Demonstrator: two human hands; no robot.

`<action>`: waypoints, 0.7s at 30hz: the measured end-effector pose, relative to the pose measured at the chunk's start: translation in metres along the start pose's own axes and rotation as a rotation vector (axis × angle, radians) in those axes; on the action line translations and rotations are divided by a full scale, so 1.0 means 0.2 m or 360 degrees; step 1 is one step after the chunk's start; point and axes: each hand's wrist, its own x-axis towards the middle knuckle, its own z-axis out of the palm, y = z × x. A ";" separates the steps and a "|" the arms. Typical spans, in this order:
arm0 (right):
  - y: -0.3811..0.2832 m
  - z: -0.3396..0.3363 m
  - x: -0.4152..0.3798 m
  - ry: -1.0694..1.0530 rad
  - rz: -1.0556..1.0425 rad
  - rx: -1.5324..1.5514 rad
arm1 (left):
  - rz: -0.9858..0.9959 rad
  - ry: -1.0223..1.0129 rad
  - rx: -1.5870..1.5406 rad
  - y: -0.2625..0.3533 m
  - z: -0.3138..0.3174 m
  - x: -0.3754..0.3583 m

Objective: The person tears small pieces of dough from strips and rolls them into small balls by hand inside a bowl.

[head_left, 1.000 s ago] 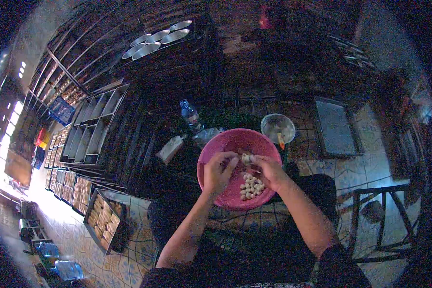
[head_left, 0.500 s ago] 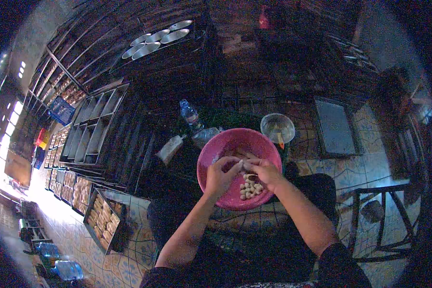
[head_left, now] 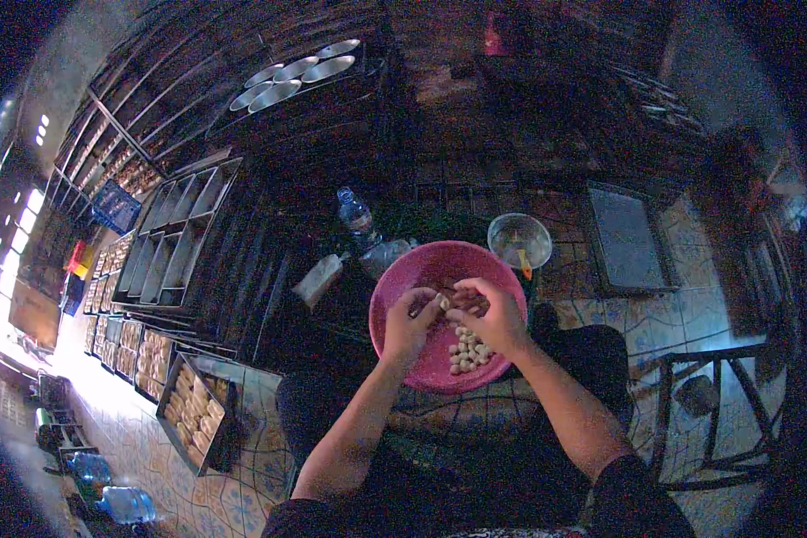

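Observation:
A pink basin [head_left: 390, 354] stands in front of me, with several small pale balls [head_left: 469, 350] gathered at its lower right inside. Over the basin, my left hand [head_left: 409, 325] pinches a small pale piece [head_left: 443, 303] between thumb and fingertips. My right hand [head_left: 491, 319] is just beside it, fingers curved and parted, its thumb close to the piece. Something brownish lies behind the hands in the basin, too blurred to tell. At the basin's upper right is a round metal bowl [head_left: 531, 230] with a yellow-orange handle [head_left: 524, 263] in it.
A plastic bottle [head_left: 357, 218] and a pale bag [head_left: 319, 280] lie left of the basin. A tray of pale rolls [head_left: 192, 412] is at the lower left. A flat tray [head_left: 629, 238] lies at the right, above a dark metal frame [head_left: 717, 417]. Round pans [head_left: 297, 69] are at the top.
My hands have drawn slightly apart from where their fingertips met. The right fingers have lifted and spread, and the pale piece shows at the left fingertips.

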 end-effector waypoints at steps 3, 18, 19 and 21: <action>0.01 -0.01 0.00 -0.0048 -0.0076 -0.0139 | -0.0091 -0.0060 -0.0190 -0.01 -0.01 0.00; 0.00 -0.04 0.02 -0.0064 0.0007 0.0017 | 0.0013 -0.0229 -0.0160 0.01 -0.02 0.00; 0.00 -0.06 0.03 -0.0065 0.0008 0.0017 | -0.0004 -0.0312 -0.0260 0.03 -0.02 0.00; 0.01 -0.10 0.03 -0.0129 -0.0014 -0.0210 | -0.0025 -0.0394 -0.0361 0.10 -0.03 -0.02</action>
